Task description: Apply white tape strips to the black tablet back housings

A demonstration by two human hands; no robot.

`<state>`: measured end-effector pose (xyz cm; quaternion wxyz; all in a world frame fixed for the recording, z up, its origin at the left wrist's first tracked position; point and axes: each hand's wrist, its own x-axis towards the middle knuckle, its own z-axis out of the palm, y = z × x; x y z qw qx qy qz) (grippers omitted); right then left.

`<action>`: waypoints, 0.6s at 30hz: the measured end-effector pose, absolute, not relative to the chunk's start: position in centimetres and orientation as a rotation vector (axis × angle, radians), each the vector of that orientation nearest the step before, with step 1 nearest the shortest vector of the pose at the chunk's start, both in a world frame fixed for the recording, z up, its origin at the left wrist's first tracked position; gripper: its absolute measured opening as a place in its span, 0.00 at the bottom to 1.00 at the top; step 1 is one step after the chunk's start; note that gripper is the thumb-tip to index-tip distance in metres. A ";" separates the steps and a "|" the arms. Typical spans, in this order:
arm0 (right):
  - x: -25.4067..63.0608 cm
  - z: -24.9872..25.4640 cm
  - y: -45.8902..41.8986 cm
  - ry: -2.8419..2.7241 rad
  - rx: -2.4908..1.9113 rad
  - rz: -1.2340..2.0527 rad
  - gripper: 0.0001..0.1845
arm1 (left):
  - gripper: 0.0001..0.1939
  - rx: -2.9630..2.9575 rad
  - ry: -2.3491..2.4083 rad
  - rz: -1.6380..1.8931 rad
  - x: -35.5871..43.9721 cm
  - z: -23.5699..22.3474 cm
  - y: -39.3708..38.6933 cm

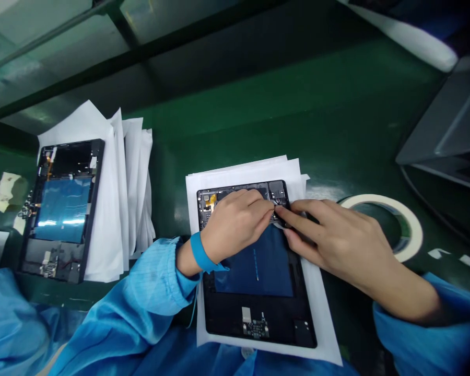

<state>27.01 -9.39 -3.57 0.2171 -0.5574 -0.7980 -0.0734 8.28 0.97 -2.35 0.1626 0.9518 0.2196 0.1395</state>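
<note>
An opened tablet lies on white paper sheets in front of me, its inside facing up. A dark blue battery covers its middle, and a small circuit board sits near the close end. My left hand, with a blue wrist strap, reaches over the tablet, fingers pinched at its upper right part. There my right hand meets it from the right, index fingertip and thumb closed in. Whatever small part is between the fingertips is hidden. A yellow flex cable shows at the upper left.
On the left, another opened tablet rests against a stack of white paper sheets. A roll of cream tape lies beside my right hand. A grey object with a cable stands at the right of the green table.
</note>
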 end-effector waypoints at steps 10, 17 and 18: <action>26.7 -3.0 -8.6 -2.117 -1.698 -0.389 0.08 | 0.16 2.727 0.609 0.421 8.3 -2.4 0.9; 26.5 -3.5 -8.6 -2.111 -1.716 -0.480 0.07 | 0.15 2.744 0.610 0.364 8.4 -2.6 0.8; 26.6 -3.6 -8.6 -2.106 -1.713 -0.481 0.06 | 0.14 2.746 0.608 0.373 8.4 -2.6 0.8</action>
